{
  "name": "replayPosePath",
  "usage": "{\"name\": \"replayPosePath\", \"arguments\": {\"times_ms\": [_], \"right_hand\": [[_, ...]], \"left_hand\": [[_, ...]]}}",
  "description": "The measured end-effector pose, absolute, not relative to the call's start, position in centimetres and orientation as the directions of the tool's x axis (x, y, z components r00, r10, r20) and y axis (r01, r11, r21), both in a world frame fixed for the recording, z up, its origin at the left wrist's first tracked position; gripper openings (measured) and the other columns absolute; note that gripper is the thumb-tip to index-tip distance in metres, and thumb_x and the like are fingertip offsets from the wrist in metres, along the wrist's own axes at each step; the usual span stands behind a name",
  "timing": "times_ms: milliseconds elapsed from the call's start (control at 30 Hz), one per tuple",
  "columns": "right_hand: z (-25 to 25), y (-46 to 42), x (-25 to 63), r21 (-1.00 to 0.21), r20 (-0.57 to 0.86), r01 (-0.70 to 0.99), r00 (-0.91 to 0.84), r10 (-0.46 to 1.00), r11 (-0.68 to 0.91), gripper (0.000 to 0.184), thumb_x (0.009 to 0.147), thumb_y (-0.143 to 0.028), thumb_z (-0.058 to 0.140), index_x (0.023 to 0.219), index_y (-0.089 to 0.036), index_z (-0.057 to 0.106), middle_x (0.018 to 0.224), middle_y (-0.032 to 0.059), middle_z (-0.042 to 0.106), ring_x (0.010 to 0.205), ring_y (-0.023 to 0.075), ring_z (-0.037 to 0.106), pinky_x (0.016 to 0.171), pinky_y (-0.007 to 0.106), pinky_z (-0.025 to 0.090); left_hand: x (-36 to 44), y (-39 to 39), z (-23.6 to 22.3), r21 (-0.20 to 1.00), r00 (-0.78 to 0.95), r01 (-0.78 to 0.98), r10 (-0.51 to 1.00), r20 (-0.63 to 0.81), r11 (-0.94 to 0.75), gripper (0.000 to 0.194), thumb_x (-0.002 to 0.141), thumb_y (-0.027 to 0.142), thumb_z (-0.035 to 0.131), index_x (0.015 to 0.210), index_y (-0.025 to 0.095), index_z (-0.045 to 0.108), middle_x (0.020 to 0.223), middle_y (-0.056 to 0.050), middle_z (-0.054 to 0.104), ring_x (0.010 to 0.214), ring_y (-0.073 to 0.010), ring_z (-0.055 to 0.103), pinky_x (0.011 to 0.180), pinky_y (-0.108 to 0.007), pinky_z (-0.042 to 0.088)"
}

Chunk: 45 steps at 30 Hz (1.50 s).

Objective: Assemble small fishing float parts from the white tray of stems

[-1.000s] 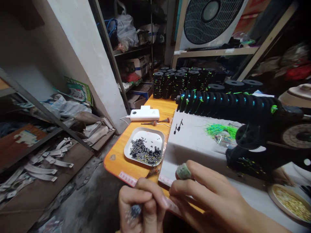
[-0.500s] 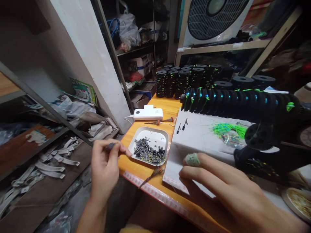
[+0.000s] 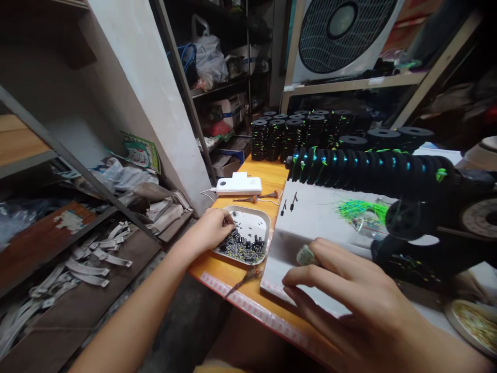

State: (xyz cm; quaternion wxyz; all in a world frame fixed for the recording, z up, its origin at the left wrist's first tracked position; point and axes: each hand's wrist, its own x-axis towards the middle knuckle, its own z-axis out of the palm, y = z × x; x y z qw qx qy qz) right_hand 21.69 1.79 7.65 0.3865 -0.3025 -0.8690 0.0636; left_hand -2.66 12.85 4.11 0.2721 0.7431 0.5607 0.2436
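Observation:
My left hand point(image 3: 213, 228) is at the left side of a white tray point(image 3: 258, 221). Its fingers are curled down over small black, grey and yellow parts point(image 3: 243, 252); its fingertips and anything in them are hidden. Over the white board point(image 3: 285, 251) hovers my right hand point(image 3: 345, 282), fingers reaching left and slightly bent, thumb below them. A green wrap point(image 3: 305, 255) covers one of its fingertips. Nothing shows in that hand. Two little black pieces with stems point(image 3: 294, 202) lie on the board beyond it.
A black ribbed roller point(image 3: 349, 168) with green ties spans the board's far side. Green strands point(image 3: 365, 210) lie beneath it. Stacked black spools point(image 3: 295, 134) stand behind. A white power bank point(image 3: 238, 185) and a brown brush-like piece point(image 3: 244, 281) flank the tray. A bowl point(image 3: 471, 324) sits right.
My left hand has gone from in front of the tray, where it pinched a small dark piece, forward and right into the tray. My right hand has barely shifted.

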Motion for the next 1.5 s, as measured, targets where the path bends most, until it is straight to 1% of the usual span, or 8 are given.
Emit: {"name": "replayPosePath", "arguments": {"times_ms": [167, 367, 467, 600, 733, 1000, 1367, 1500], "right_hand": [[7.5, 2.1, 21.8, -0.528, 0.593, 0.401, -0.458, 0.663, 0.749, 0.018, 0.089, -0.003, 0.054, 0.09, -0.017, 0.066, 0.074, 0.0004, 0.054, 0.063, 0.0102, 0.051, 0.056, 0.02, 0.04], [7.9, 2.0, 21.6, -0.581, 0.603, 0.375, -0.399, 0.691, 0.722, 0.016, 0.086, -0.003, 0.058, 0.083, -0.018, 0.063, 0.072, -0.0012, 0.053, 0.065, 0.0101, 0.051, 0.058, 0.018, 0.041], [7.7, 1.8, 21.4, -0.632, 0.58, 0.332, -0.397, 0.712, 0.7, 0.016, 0.085, -0.003, 0.055, 0.079, -0.018, 0.057, 0.075, -0.001, 0.054, 0.066, 0.0092, 0.051, 0.059, 0.018, 0.042], [6.9, 1.7, 21.3, -0.719, 0.541, 0.254, -0.38, 0.75, 0.647, 0.018, 0.086, -0.006, 0.055, 0.077, -0.02, 0.047, 0.08, -0.0014, 0.056, 0.071, 0.0095, 0.053, 0.063, 0.019, 0.043], [6.5, 1.6, 21.4, -0.743, 0.509, 0.245, -0.398, 0.764, 0.623, 0.023, 0.082, -0.003, 0.057, 0.077, -0.021, 0.043, 0.079, -0.0034, 0.054, 0.071, 0.0097, 0.051, 0.063, 0.02, 0.042], [7.1, 1.4, 21.6, -0.746, 0.498, 0.251, -0.407, 0.766, 0.617, 0.027, 0.074, 0.005, 0.056, 0.076, -0.02, 0.047, 0.074, -0.0067, 0.051, 0.067, 0.0066, 0.046, 0.06, 0.017, 0.037], [6.9, 1.8, 21.6, -0.759, 0.471, 0.275, -0.393, 0.789, 0.59, 0.026, 0.073, 0.003, 0.06, 0.073, -0.019, 0.046, 0.072, -0.0067, 0.049, 0.066, 0.0061, 0.045, 0.06, 0.017, 0.037], [7.1, 2.0, 21.7, -0.77, 0.469, 0.266, -0.382, 0.796, 0.581, 0.017, 0.083, -0.003, 0.062, 0.076, -0.018, 0.056, 0.073, -0.0045, 0.056, 0.068, 0.0067, 0.051, 0.062, 0.017, 0.04]], "left_hand": [[-1.8, 9.9, 5.3, 0.883, 0.137, 0.448, 0.987, 0.088, -0.141, 0.012, 0.082, 0.029, 0.071, 0.078, 0.018, 0.068, 0.075, -0.001, 0.068, 0.075, -0.0188, 0.061, 0.074, -0.032, 0.046], [2.4, 3.4, 3.9, 0.999, 0.128, -0.041, 0.991, -0.027, 0.032, 0.026, 0.086, 0.04, 0.069, 0.081, 0.018, 0.057, 0.076, 0.0, 0.063, 0.065, -0.01, 0.056, 0.062, -0.022, 0.047], [4.4, 1.3, 3.4, 0.858, 0.129, -0.481, 0.982, -0.135, 0.181, 0.029, 0.076, 0.032, 0.083, 0.074, 0.016, 0.058, 0.073, 0.002, 0.06, 0.059, -0.005, 0.048, 0.058, -0.014, 0.043], [5.9, 0.0, 3.5, 0.657, 0.108, -0.706, 0.957, -0.268, 0.263, 0.031, 0.069, 0.027, 0.09, 0.073, 0.015, 0.062, 0.07, 0.003, 0.061, 0.054, -0.0031, 0.045, 0.05, -0.011, 0.038], [6.4, -0.3, 3.7, 0.544, 0.15, -0.788, 0.947, -0.284, 0.288, 0.031, 0.068, 0.026, 0.091, 0.07, 0.013, 0.063, 0.063, 0.005, 0.059, 0.044, 0.0012, 0.031, 0.042, -0.009, 0.032], [6.7, -0.1, 4.2, 0.409, 0.235, -0.838, 0.916, -0.326, 0.36, 0.029, 0.065, 0.019, 0.093, 0.066, 0.01, 0.066, 0.059, 0.005, 0.058, 0.043, 0.0012, 0.035, 0.041, -0.009, 0.034], [6.6, -0.1, 4.6, 0.424, 0.238, -0.816, 0.897, -0.372, 0.392, 0.03, 0.061, 0.02, 0.094, 0.066, 0.009, 0.067, 0.057, 0.005, 0.058, 0.043, 0.0017, 0.035, 0.042, -0.007, 0.036], [6.8, -0.3, 4.6, 0.47, 0.169, -0.806, 0.901, -0.4, 0.36, 0.032, 0.058, 0.022, 0.096, 0.068, 0.011, 0.068, 0.056, 0.007, 0.055, 0.043, 0.0014, 0.037, 0.042, -0.008, 0.035]]}}
